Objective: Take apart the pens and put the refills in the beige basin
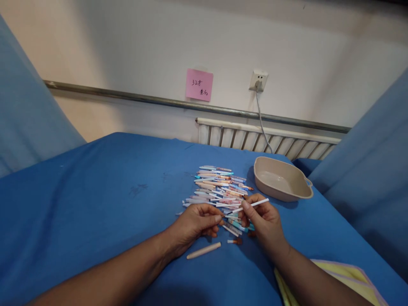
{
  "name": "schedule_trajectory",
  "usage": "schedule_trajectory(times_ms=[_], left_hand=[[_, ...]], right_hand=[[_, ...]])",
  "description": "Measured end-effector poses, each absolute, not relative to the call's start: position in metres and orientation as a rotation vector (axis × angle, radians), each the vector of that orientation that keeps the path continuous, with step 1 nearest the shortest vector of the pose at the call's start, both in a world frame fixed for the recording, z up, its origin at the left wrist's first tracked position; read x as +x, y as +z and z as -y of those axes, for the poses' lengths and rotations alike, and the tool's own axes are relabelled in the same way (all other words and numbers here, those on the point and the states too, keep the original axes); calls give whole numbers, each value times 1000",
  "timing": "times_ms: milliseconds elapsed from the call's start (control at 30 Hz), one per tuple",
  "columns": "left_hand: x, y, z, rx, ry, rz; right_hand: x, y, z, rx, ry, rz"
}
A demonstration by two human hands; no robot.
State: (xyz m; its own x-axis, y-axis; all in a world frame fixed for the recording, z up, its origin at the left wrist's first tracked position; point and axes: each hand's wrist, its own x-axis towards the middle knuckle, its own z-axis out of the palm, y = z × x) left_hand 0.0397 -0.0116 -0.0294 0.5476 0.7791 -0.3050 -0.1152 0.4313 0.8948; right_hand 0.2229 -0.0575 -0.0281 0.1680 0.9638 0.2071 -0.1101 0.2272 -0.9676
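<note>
My right hand (263, 219) is closed on a thin white pen refill (256, 203), tilted with its dark tip down toward my left hand. My left hand (197, 221) pinches thumb and forefinger together by that tip; what is between them is too small to make out. Just beyond both hands lies a pile of pastel pens and pen parts (219, 183), partly hidden by my fingers. Nearer to me, a peach pen barrel (204, 250) lies on the blue cloth. To its right is a small brown-and-white pen piece (235, 241).
A beige plastic basin (280, 178) stands at the right on the blue-covered table (95, 204). A yellow cloth (347, 280) lies under my right forearm. Behind are a radiator (242, 138), a metal rail (143, 100), a pink note (199, 85) and a plugged-in socket (259, 80); blue curtains hang at both sides.
</note>
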Motion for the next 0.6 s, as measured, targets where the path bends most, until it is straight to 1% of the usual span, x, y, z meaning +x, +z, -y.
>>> schedule_trajectory(times_ms=[600], left_hand=[[40,-26,13,969,635,-831]], right_hand=[[222,-24,59,-1059,1008,1107]])
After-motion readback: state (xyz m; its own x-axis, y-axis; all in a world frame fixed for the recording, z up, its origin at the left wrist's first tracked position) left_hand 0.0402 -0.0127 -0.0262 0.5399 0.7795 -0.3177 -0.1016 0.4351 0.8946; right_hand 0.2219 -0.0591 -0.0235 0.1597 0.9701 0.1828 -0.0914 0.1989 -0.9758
